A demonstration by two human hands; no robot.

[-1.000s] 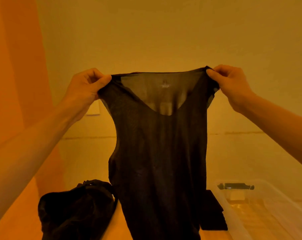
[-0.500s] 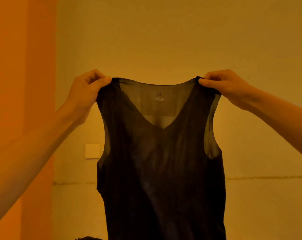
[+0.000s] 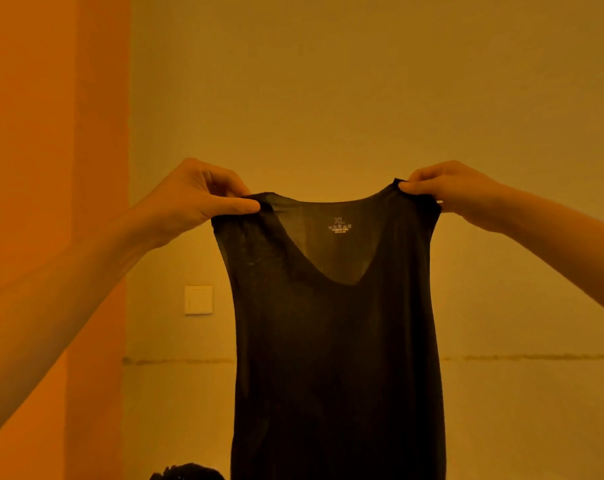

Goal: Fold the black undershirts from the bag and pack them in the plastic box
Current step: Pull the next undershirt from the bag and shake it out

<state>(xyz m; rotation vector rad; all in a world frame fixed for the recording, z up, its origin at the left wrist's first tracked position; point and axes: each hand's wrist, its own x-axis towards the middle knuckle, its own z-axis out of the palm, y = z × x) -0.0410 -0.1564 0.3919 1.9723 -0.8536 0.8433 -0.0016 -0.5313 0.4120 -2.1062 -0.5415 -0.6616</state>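
A thin black sleeveless undershirt [image 3: 335,358] hangs in the air in front of me, stretched flat with its V-neck and a small white size label facing me. My left hand [image 3: 193,199] pinches its left shoulder strap, and my right hand [image 3: 449,188] pinches the right strap. The hem runs out of the bottom of the view. A sliver of the black bag [image 3: 189,472] peeks in at the bottom edge, left of the shirt. The plastic box is out of view.
A plain wall fills the background, with a white wall switch [image 3: 198,299] left of the shirt. An orange wall panel [image 3: 51,168] stands on the left. A faint horizontal line crosses the wall low down.
The view has tilted up, so the bag, the folded shirt and the plastic box have dropped out of sight. The shirt sits lower in the frame, and both hands still pinch its straps.
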